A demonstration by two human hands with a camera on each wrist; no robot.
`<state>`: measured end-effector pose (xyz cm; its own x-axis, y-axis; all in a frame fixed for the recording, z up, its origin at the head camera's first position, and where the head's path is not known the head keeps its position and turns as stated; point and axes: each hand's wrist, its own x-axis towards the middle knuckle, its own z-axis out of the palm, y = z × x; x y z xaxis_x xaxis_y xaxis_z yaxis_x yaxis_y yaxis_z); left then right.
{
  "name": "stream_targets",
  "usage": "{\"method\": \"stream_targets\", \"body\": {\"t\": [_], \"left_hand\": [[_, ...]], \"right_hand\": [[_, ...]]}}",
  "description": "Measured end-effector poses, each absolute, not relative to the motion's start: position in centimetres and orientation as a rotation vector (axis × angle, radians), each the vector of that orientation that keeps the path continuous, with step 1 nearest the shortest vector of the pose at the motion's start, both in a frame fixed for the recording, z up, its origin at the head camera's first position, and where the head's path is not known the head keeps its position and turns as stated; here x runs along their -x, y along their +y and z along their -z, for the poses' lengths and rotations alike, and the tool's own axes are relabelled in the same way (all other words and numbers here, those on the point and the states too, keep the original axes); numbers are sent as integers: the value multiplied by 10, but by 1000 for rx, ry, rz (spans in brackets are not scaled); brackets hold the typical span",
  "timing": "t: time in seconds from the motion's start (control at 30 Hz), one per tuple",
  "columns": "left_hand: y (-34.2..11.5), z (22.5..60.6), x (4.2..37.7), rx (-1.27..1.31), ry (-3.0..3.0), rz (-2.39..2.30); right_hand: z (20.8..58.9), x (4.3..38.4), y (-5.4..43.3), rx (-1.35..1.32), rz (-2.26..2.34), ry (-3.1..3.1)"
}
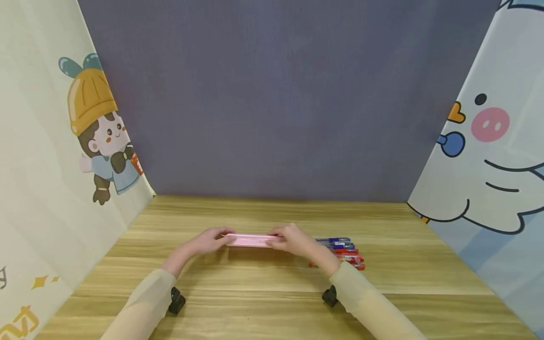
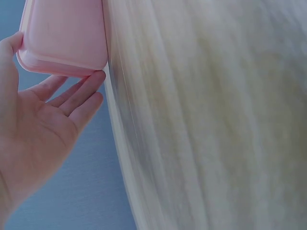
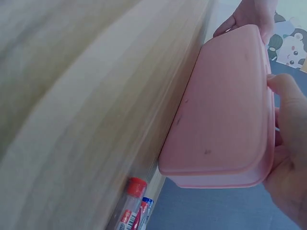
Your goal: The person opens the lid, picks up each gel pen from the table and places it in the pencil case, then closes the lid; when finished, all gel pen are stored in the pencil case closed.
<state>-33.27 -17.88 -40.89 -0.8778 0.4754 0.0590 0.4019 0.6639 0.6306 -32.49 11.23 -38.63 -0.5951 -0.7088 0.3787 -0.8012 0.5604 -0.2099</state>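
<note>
A long pink plastic pencil box with rounded corners is held between both hands over the wooden table. My left hand grips its left end, with the thumb at one edge and fingertips against the end, as the left wrist view shows. At the opposite end, my right hand holds the box with its thumb on the rim; the other fingers are partly hidden behind it. A broad, smooth face of the box bears a few dark marks. Whether its lower edge touches the table I cannot tell.
Several blue and red pens lie side by side on the wooden table, to the right of the box and partly behind the right forearm. A grey panel rises at the table's back edge, between printed side walls.
</note>
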Motion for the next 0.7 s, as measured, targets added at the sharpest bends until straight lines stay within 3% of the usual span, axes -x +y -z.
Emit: {"method": "stream_targets", "body": {"t": [0.33,0.7], "left_hand": [[-177,409,331,-633,2687,-1051],[-176,409,330,-624,2647,-1108]], "right_hand": [[384,325,111,-1340,-384,-2490],[396,327,107,-1363,55,-2006]]}}
